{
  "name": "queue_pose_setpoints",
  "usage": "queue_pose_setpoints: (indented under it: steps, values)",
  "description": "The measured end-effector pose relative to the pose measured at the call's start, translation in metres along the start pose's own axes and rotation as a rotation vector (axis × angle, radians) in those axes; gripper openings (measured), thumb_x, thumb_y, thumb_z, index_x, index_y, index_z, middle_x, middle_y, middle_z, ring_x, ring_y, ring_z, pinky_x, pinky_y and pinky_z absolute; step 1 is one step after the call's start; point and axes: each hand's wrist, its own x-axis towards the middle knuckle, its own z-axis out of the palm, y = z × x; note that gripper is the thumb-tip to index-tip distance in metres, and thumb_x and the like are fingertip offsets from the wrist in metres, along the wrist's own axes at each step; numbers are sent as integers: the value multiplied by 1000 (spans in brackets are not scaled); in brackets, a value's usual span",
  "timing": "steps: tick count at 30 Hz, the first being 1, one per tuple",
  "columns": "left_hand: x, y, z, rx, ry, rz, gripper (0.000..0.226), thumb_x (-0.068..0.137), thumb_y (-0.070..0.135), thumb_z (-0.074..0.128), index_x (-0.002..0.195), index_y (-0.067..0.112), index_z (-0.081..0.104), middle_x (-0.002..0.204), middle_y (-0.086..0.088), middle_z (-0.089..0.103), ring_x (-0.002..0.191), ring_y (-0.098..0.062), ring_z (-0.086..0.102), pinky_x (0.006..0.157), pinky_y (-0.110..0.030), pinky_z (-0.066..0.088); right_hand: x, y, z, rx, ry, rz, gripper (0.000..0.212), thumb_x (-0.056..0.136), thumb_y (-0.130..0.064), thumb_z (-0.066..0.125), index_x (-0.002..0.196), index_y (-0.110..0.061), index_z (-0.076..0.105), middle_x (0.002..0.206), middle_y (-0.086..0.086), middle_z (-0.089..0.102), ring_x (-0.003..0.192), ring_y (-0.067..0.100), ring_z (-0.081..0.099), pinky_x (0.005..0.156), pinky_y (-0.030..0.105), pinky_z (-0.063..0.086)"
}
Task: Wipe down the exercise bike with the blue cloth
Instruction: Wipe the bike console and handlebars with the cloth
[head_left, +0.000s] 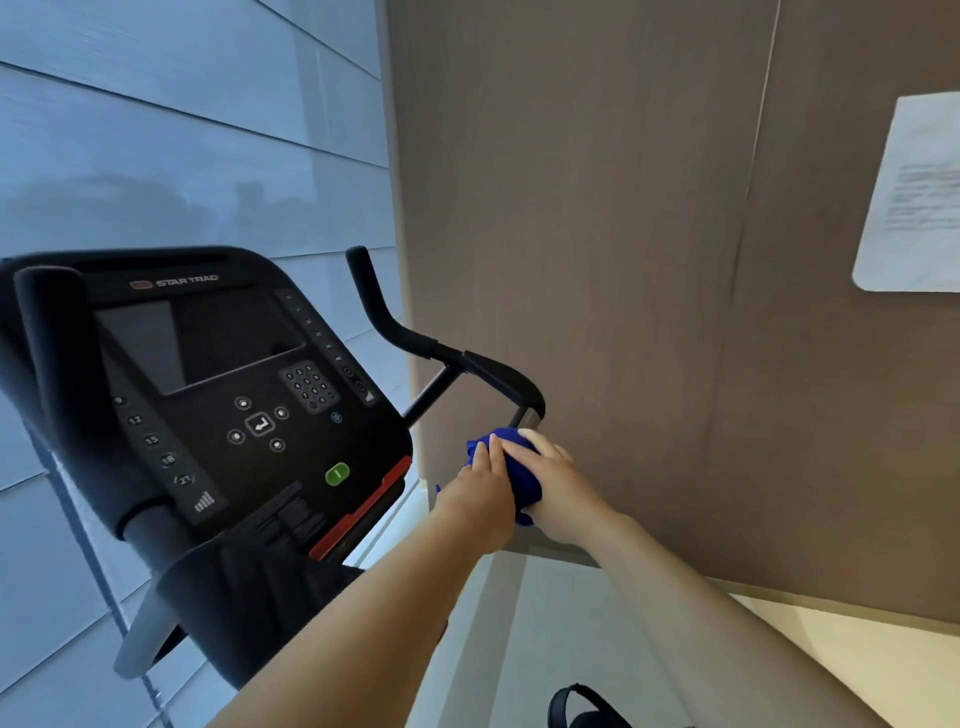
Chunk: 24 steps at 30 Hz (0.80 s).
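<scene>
Far left: window (156, 130) with horizontal slats, grey view behind. In front of it, bike (218, 571) seen from above, tilted in frame. Black console (208, 389) reads "STAR TRAC"; dark screen (197, 338), keypad (310, 387), green button (337, 474), red strip along lower edge. Padded left grip (57, 332) stands upright beside the console.

Centre: right handlebar (395, 327) rises behind the console, bends and runs down toward the right; a bare metal section shows just above the cloth.

Cloth (511, 467), blue, bunched, wrapped on the lower end of that handlebar. Left hand (480, 491) closed on the cloth from the left side, fingers pressed together over its top. Right hand (553, 480) closed on the cloth from the right, fingers curled over the upper part. Both hands touch the cloth and nearly meet across it.

Right: brown wall (649, 260), vertical seam. Paper sheet (914, 192) fixed to it, text unreadable. Bottom: pale floor (519, 623), dark strap-like object (576, 706) at edge, unidentifiable.
</scene>
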Motion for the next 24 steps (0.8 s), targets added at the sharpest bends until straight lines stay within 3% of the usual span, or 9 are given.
queue_pose_setpoints:
  steps: [3, 8, 11, 13, 16, 19, 24]
  values:
    - [21, 5, -1, -17, -11, -33, 93, 88, 16, 57, 143, 7, -17, 156, -13, -2, 132, -30, 36, 105, -38, 38, 17, 12, 4, -108, 65, -40, 82, 81, -2, 63, 143, -37, 23, 152, -4, 17, 132, 21, 26, 104, 36, 39]
    - [44, 9, 0, 38, -20, 4, 92, 89, 17, 56, 144, 8, -17, 156, -12, -3, 122, -29, 46, 99, -35, 43, 33, 29, 6, -52, 83, -8, 86, 80, -7, 67, 145, -35, 18, 153, 0, 16, 132, 22, 27, 102, 32, 38]
    - [46, 9, -2, 52, -21, 9, 75, 94, 18, 46, 145, 5, -7, 155, -16, -1, 132, -31, 36, 103, -34, 38, 35, 32, 4, -32, 55, -26, 86, 78, -7, 68, 144, -35, 21, 152, -1, 17, 132, 23, 26, 104, 35, 36]
    - [46, 9, -6, -89, 29, -47, 65, 94, 16, 44, 147, 9, 7, 153, -15, 17, 132, -31, 35, 104, -36, 35, 34, 32, -2, -26, 29, -48, 83, 76, -9, 68, 142, -35, 26, 151, -2, 19, 128, 24, 28, 102, 36, 37]
    - [43, 6, -19, -36, -14, -122, 40, 94, 23, 44, 131, 8, 40, 123, -16, 55, 96, -25, 52, 82, -29, 39, 30, 33, -11, -28, -43, -82, 70, 79, -15, 64, 138, -34, 33, 148, -4, 22, 125, 26, 30, 101, 37, 37]
    - [35, 4, -28, 37, -116, -128, 27, 94, 27, 45, 107, 8, 58, 93, -7, 56, 83, -21, 50, 75, -26, 35, 23, 34, -17, 46, -114, -85, 63, 77, -22, 66, 134, -34, 40, 145, -6, 25, 124, 25, 32, 100, 40, 41]
    - [18, 18, -28, 237, -36, -153, 30, 93, 32, 44, 104, 9, 61, 93, -9, 61, 78, -20, 53, 71, -28, 41, 8, 34, -21, 114, -170, -121, 55, 73, -25, 70, 124, -31, 51, 138, -6, 34, 117, 25, 43, 96, 41, 44]
